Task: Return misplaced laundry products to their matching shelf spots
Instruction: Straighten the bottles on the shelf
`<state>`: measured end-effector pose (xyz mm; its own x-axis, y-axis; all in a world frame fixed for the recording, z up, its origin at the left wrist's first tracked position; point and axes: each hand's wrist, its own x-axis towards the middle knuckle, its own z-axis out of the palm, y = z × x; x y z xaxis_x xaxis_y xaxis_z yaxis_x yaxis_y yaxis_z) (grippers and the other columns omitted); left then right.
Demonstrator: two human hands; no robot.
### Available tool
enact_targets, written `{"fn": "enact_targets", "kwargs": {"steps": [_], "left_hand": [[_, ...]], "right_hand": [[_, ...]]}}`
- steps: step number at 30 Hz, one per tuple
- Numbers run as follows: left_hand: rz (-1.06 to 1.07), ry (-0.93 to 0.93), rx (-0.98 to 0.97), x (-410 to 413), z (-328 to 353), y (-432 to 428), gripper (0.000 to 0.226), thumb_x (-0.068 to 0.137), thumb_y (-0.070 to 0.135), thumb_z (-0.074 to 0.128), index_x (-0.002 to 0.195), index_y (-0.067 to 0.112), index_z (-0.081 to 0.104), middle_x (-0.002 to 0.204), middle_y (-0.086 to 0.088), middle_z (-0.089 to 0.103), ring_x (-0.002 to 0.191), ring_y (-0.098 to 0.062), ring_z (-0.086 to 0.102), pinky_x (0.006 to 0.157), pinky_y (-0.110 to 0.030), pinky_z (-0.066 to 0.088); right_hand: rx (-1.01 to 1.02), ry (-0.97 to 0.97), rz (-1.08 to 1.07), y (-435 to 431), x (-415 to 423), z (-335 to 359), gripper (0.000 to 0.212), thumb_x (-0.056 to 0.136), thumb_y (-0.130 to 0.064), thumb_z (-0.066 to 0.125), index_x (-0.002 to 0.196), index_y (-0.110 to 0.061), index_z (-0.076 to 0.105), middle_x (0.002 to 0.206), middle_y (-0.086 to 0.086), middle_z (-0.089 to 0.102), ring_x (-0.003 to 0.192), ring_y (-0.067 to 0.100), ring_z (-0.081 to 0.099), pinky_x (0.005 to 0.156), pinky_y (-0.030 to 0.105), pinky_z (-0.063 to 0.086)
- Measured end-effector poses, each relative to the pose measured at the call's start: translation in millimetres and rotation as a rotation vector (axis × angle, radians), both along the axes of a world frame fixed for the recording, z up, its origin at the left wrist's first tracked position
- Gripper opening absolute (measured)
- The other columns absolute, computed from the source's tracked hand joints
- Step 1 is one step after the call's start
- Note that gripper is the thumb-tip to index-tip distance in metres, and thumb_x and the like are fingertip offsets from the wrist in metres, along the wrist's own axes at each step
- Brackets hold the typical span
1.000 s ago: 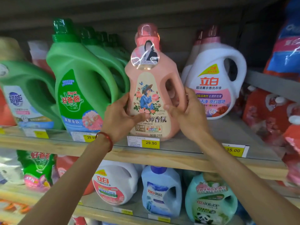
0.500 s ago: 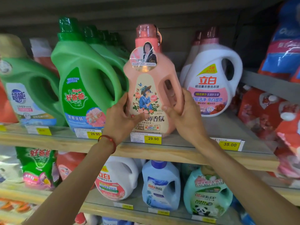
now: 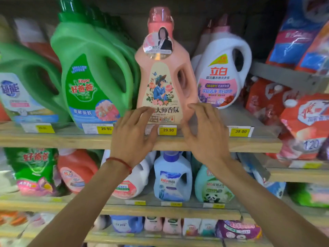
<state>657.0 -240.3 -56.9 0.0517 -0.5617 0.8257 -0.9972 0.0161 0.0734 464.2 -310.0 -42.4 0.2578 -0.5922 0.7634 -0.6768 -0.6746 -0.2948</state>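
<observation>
Head cam: the pink detergent bottle (image 3: 163, 82) stands upright at the front of the upper shelf (image 3: 53, 139), right above a yellow 29.90 price tag (image 3: 168, 130). It has a pink cap, a round sticker at the neck, a cream label w/ a figure in blue & roses, and a handle hole on the side facing the white bottle. It sits btw a green bottle (image 3: 92, 77) & a white bottle (image 3: 222, 72), just beside each.

The left hand (image 3: 131, 134), w/ a red cord (image 3: 119, 162) on the wrist, is up in front of the pink bottle's lower part on the green-bottle side. Its fingers are spread & only lightly bent, not wrapped round anything. The fingertips overlap the label's btm edge; can't tell if they touch. The right hand (image 3: 208, 134) mirrors it on the white-bottle side: fingers apart, fairly straight, tips by the bottle's btm corner, contact unclear too. Neither hand holds anything.

Rest of the upper shelf: a second green jug (image 3: 26, 82) at the far end past the green bottle, and a 35.00 tag (image 3: 240, 131) below the white bottle. Red refill pouches (image 3: 306, 118) are piled beyond the white bottle, w/ blue bags (image 3: 293, 32) above them.

Lower shelf (image 3: 169, 211): a blue bottle (image 3: 172, 177) sits btw the forearms, a teal panda bottle (image 3: 211, 189) is just beside it, and an orange-red bottle (image 3: 76, 168) & a green pouch (image 3: 33, 166) stand further along. Pic is a bit blurred.
</observation>
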Motion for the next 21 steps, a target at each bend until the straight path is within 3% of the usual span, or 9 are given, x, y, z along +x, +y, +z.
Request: {"fn": "enact_targets", "kwargs": {"steps": [5, 11, 21], "left_hand": [[0.044, -0.133, 0.043, -13, -8, 25, 0.042, 0.093, 0.033, 0.063, 0.128, 0.011, 0.068, 0.127, -0.006, 0.071, 0.107, -0.034, 0.067, 0.081, -0.044, 0.050], [0.047, -0.209, 0.123, -44, -22, 55, 0.037, 0.093, 0.034, 0.062, 0.123, 0.014, 0.069, 0.123, -0.004, 0.071, 0.104, -0.033, 0.066, 0.081, -0.043, 0.051], [0.100, -0.245, 0.278, -144, -73, 129, 0.036, 0.094, 0.034, 0.060, 0.121, 0.012, 0.068, 0.121, -0.007, 0.070, 0.100, -0.035, 0.066, 0.076, -0.044, 0.052]], "right_hand": [[-0.037, 0.125, -0.046, 33, -14, -16, 0.033, 0.089, -0.038, 0.064, 0.118, -0.021, 0.067, 0.117, -0.002, 0.067, 0.107, 0.024, 0.060, 0.086, 0.040, 0.047], [-0.072, 0.161, -0.054, 68, -48, -33, 0.026, 0.087, -0.039, 0.063, 0.101, -0.018, 0.069, 0.100, 0.000, 0.068, 0.097, 0.028, 0.060, 0.082, 0.040, 0.046], [0.139, 0.243, -0.024, 138, -158, -78, 0.036, 0.087, -0.043, 0.055, 0.108, -0.018, 0.071, 0.109, 0.001, 0.070, 0.106, 0.027, 0.061, 0.089, 0.040, 0.045]]}}
